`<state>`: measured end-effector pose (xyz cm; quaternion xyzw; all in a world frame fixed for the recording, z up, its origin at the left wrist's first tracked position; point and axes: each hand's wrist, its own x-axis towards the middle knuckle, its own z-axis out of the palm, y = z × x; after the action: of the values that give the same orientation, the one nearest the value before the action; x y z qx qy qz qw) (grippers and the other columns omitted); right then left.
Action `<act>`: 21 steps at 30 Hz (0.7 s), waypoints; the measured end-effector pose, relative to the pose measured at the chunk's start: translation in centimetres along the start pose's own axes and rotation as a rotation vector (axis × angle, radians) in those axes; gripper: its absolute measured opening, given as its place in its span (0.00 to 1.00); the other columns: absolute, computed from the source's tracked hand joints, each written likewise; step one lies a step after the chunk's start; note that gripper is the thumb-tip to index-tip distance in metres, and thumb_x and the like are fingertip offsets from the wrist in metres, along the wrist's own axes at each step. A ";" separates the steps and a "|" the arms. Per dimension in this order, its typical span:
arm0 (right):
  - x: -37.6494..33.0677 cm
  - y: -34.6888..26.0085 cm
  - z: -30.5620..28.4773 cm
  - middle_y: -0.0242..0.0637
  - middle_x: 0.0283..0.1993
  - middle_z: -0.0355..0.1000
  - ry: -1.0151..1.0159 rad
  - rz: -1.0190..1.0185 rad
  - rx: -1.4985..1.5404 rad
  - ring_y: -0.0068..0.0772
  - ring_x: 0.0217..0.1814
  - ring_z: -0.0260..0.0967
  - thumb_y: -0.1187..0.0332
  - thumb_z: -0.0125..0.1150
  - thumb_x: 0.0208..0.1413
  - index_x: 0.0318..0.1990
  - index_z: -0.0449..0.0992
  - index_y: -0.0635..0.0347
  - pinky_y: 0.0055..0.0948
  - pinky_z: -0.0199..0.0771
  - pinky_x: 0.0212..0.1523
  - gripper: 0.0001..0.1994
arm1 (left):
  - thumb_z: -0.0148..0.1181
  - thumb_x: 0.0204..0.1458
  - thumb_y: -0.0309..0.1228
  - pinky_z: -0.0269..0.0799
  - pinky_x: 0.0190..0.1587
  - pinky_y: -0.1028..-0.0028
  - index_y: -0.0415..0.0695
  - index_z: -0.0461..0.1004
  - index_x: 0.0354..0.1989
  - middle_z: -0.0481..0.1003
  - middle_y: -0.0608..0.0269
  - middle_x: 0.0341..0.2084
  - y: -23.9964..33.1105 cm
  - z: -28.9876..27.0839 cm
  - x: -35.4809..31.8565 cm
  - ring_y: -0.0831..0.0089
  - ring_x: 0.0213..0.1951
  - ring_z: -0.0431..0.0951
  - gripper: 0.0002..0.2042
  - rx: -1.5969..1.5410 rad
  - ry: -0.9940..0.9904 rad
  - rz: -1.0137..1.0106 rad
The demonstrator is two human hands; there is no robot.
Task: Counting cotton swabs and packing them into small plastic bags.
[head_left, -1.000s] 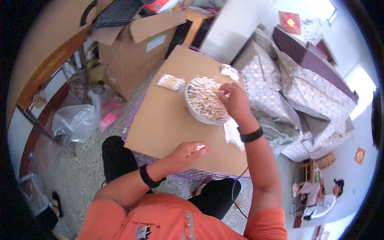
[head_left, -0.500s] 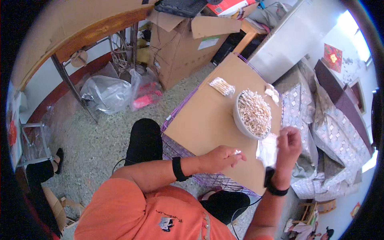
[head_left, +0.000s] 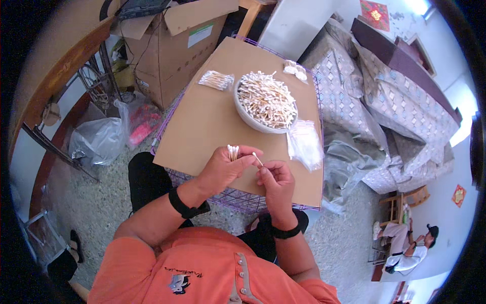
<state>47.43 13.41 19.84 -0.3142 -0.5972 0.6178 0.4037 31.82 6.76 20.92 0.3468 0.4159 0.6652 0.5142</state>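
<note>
Speckled floor, cardboard-topped desk [head_left: 202, 121] over a purple wire frame. Half a second back, right hand [head_left: 276, 182] out by the clear bags [head_left: 305, 144]; now drawn in beside left hand [head_left: 223, 167], pinching one cotton swab [head_left: 257, 159]. Left hand closed round a small swab bundle [head_left: 233, 151], so another being added. White bowl [head_left: 266, 101] heaped with swabs beyond; filled packets [head_left: 216, 79] far-left; brown box [head_left: 177, 45] with pale green-edged label.

Two hands: left hand [head_left: 223, 167], right hand [head_left: 276, 181]. One white bowl [head_left: 243, 111], cotton swabs [head_left: 266, 99] inside too many to count. One small bunch of swabs [head_left: 233, 152] in left hand. Three clear bags: bag of swabs [head_left: 216, 79], second bag [head_left: 296, 70], flat bag [head_left: 305, 143]. One cardboard board [head_left: 212, 126]. One big box [head_left: 174, 48]. Two black wristbands.
</note>
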 end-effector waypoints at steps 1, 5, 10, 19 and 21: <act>0.0 0.2 0.0 0.29 0.32 0.73 -0.006 -0.023 -0.022 0.15 0.31 0.69 0.75 0.58 0.58 0.39 0.71 0.60 0.15 0.68 0.30 0.04 | 0.56 0.57 0.29 0.52 0.16 0.85 0.40 0.76 0.46 0.68 0.78 0.18 0.0 0.1 0.0 0.91 0.16 0.59 0.11 0.003 -0.002 -0.004; -0.2 0.6 0.2 0.28 0.31 0.72 -0.018 -0.073 -0.037 0.13 0.29 0.67 0.75 0.58 0.59 0.40 0.72 0.61 0.15 0.67 0.28 0.04 | 0.57 0.58 0.29 0.53 0.17 0.85 0.40 0.76 0.45 0.71 0.77 0.20 0.1 0.2 0.0 0.90 0.17 0.60 0.10 0.000 -0.009 -0.010; -0.3 1.0 0.0 0.26 0.31 0.71 -0.002 -0.056 -0.111 0.13 0.29 0.66 0.75 0.59 0.58 0.39 0.73 0.62 0.14 0.66 0.29 0.04 | 0.57 0.57 0.28 0.54 0.18 0.86 0.39 0.76 0.44 0.71 0.77 0.21 -0.2 0.0 0.0 0.90 0.18 0.60 0.09 -0.017 -0.032 0.002; -0.3 1.4 0.0 0.28 0.32 0.71 0.002 -0.151 -0.205 0.15 0.29 0.65 0.74 0.60 0.57 0.38 0.75 0.62 0.17 0.66 0.31 0.04 | 0.59 0.56 0.28 0.53 0.18 0.85 0.40 0.77 0.41 0.69 0.76 0.20 -1.0 -0.3 0.1 0.89 0.18 0.60 0.08 -0.007 -0.015 0.002; -0.5 0.9 0.2 0.29 0.33 0.71 0.001 -0.172 -0.228 0.16 0.29 0.66 0.73 0.60 0.57 0.38 0.76 0.62 0.18 0.66 0.30 0.04 | 0.59 0.56 0.28 0.53 0.18 0.85 0.40 0.77 0.41 0.70 0.75 0.20 -1.0 -0.3 0.1 0.89 0.18 0.60 0.08 -0.035 0.011 -0.005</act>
<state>47.40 12.96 18.96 -0.3060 -0.6878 0.5090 0.4173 31.93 6.89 19.84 0.3330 0.4078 0.6728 0.5198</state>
